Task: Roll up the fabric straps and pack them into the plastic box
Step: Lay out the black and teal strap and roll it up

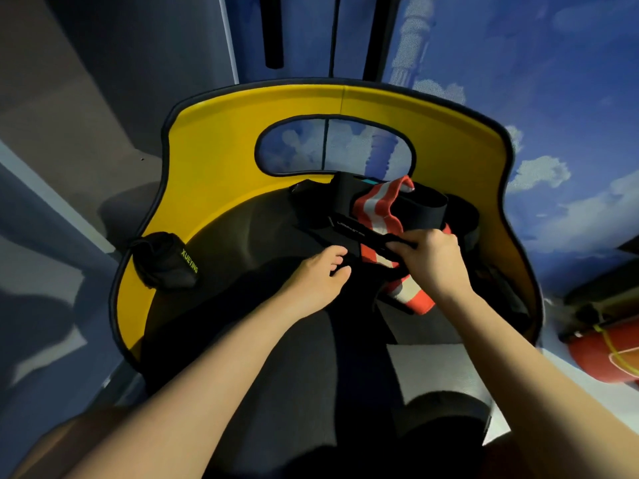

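In front of me a black seat (242, 305) fills most of the view, backed by a yellow shell (214, 160) with a dark rim and an oval cutout near its top. Behind it I see a blue wall (553, 98) painted with white clouds, and at the far right edge a red cylinder (601, 354) lies on the floor. A white pad (432, 371) sits by the seat's near right corner. On the far right part of the seat is a heap of straps: wide black bands (425, 205) looped together, with a red-and-white strap (378, 209) draped over and through them, its lower end hanging out under my right wrist. A small black pouch (166, 259) with green lettering rests against the shell on the left, well apart from the heap. My right hand (430, 261) has its fingers curled around a narrow black strap (359, 233) with pale lettering, which runs up and left from my grip across the heap. My left hand (321, 274) rests on the seat just beside the heap, fingers loosely bent with the tips at the edge of the black fabric; I cannot tell if they pinch anything. I cannot make out the plastic box.
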Demonstrator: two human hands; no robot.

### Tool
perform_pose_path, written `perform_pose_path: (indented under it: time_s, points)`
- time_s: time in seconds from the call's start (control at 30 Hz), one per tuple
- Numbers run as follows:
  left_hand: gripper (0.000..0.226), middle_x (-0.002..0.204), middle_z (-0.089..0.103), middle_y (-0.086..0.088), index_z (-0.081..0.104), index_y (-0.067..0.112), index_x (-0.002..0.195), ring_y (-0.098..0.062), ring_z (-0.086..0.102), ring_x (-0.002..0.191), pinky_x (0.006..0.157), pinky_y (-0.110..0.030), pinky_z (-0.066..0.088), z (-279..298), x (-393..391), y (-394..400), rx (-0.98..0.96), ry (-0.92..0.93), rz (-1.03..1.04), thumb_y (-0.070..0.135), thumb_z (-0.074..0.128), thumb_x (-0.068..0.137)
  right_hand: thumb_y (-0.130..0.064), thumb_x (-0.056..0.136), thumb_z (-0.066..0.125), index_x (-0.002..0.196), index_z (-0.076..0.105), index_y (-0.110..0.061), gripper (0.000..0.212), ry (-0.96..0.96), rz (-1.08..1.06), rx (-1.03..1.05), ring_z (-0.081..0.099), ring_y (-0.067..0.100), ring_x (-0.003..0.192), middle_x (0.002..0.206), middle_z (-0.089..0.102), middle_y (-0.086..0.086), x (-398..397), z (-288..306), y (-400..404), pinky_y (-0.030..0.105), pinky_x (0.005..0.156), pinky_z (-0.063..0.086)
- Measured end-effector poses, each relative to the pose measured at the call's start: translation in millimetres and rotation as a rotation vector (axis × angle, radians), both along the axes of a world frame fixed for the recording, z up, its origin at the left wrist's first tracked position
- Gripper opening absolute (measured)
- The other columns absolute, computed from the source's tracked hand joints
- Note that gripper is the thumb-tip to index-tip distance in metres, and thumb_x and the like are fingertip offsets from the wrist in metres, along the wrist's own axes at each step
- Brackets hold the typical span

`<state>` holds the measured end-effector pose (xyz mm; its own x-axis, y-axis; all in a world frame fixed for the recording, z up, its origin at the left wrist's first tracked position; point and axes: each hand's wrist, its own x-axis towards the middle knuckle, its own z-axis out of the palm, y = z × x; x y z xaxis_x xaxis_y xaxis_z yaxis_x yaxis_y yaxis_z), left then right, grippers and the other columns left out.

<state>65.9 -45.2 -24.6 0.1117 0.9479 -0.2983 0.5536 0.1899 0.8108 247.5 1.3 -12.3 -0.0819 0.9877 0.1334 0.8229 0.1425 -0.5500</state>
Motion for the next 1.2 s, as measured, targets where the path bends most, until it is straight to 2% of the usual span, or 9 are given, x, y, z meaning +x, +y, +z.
perform_pose_path:
  time_s: [0.17,0.27,0.37,0.43,0.57,0.8,0.97,1.1,1.2]
  points:
    - [0.045,0.138,0.049,0.000,0.036,0.023,0.140,-0.013,0.048,0.123,0.096,-0.024,0.037,3,2,10,-0.061,-0.220,0.206,0.032,0.046,0.097,-0.017,0.086,0.065,0.095,0.075,-0.012,0.014,0.086,0.062,0.050,0.061,0.016,0.063,0.070,0.067,0.002,-7,7,-11,0.015,0.053,0.040]
    - [0.053,0.137,0.050,-0.006,0.038,0.019,0.137,-0.020,0.054,0.120,0.102,-0.033,0.039,11,5,19,-0.226,-0.671,0.467,0.045,0.049,0.092,-0.024,0.087,0.063,0.094,0.074,-0.016,0.015,-0.023,0.220,0.244,0.067,0.021,0.071,0.082,0.073,0.002,-16,11,-20,0.032,0.059,0.052]
    - [0.059,0.125,0.058,-0.012,0.038,0.013,0.138,-0.024,0.063,0.103,0.083,-0.031,0.054,15,8,21,-0.285,-0.910,0.564,0.036,0.060,0.088,-0.039,0.087,0.050,0.095,0.072,-0.019,0.031,-0.156,0.344,0.282,0.068,0.023,0.072,0.086,0.072,-0.001,-29,8,-31,0.036,0.053,0.054]
    - [0.054,0.124,0.058,-0.016,0.036,0.011,0.141,-0.025,0.063,0.096,0.069,-0.029,0.054,17,6,22,-0.261,-0.909,0.602,0.015,0.057,0.092,-0.046,0.086,0.048,0.101,0.071,-0.020,0.038,-0.166,0.397,0.243,0.068,0.019,0.080,0.094,0.071,-0.004,-35,5,-36,0.033,0.059,0.055]
    - [0.038,0.128,0.056,-0.023,0.042,0.005,0.133,-0.031,0.057,0.114,0.085,-0.036,0.047,24,-8,24,-0.200,-0.916,0.614,-0.004,0.038,0.096,-0.038,0.085,0.063,0.112,0.066,-0.017,0.035,0.220,0.409,0.035,0.056,0.002,0.103,0.110,0.064,-0.008,-35,9,-30,0.011,0.089,0.041]
    - [0.032,0.114,0.065,-0.012,0.049,0.004,0.127,-0.019,0.064,0.105,0.094,-0.031,0.049,43,-26,24,-0.059,-0.828,0.381,-0.001,0.039,0.097,-0.010,0.089,0.058,0.111,0.061,-0.008,0.022,0.862,0.397,-0.566,0.066,0.009,0.098,0.101,0.071,-0.002,-34,7,-17,0.016,0.079,0.050]
    - [0.039,0.128,0.060,-0.010,0.050,0.011,0.131,-0.023,0.055,0.120,0.105,-0.044,0.042,42,-40,30,0.022,-0.801,0.481,0.014,0.055,0.092,-0.001,0.086,0.061,0.098,0.066,-0.004,0.014,0.942,0.381,-0.398,0.067,0.006,0.088,0.091,0.072,-0.002,-57,9,-24,0.016,0.075,0.051]
    - [0.102,0.146,0.042,-0.004,0.033,0.025,0.145,-0.021,0.039,0.135,0.108,-0.046,0.036,49,-51,27,-0.108,-0.783,0.412,0.073,0.063,0.060,0.000,0.084,0.064,0.094,0.069,-0.009,0.014,0.955,0.304,-0.263,0.067,-0.002,0.079,0.077,0.072,-0.015,-76,16,-22,0.011,0.069,0.049]
    - [0.090,0.148,0.038,0.002,0.025,0.027,0.147,-0.018,0.038,0.135,0.110,-0.044,0.034,48,-57,19,-0.150,-0.656,0.285,0.062,0.053,0.069,-0.004,0.084,0.066,0.094,0.070,-0.016,0.017,0.981,0.230,-0.215,0.068,0.000,0.079,0.077,0.072,-0.016,-84,21,-13,0.016,0.071,0.053]
